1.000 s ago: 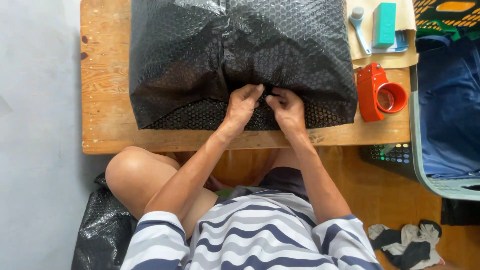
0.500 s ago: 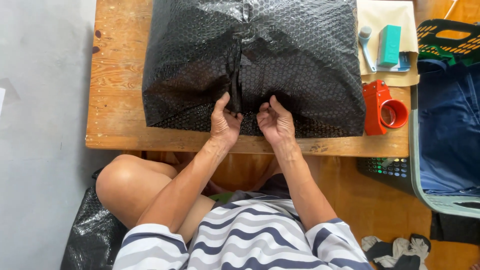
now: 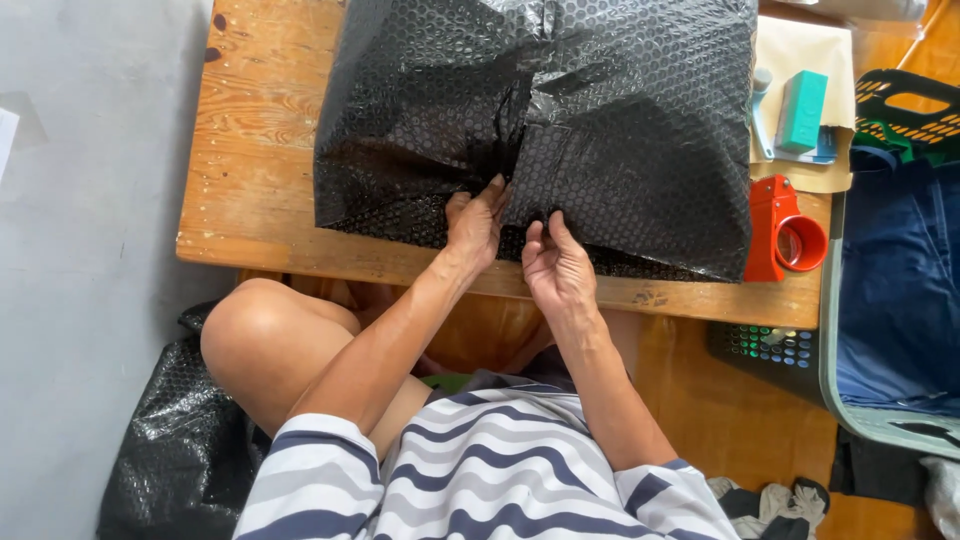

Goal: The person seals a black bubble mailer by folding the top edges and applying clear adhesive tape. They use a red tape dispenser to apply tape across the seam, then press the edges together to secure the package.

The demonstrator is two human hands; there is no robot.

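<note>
bubble-wrapped parcel [image 3: 600, 130] lies on the wooden table [image 3: 260, 150], straight ahead of me, long axis left-right. my left hand [image 3: 478, 222] pinches its near seam; my right hand [image 3: 555, 265] grips the wrap just beside.

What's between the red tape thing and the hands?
The head view shows the black bubble-wrapped parcel between the tape dispenser and the right hand.

Bare wooden table [image 3: 260, 150] lies open left of the black bubble-wrapped parcel [image 3: 600, 110]; red tape dispenser [image 3: 785, 232] crowds right.
</note>
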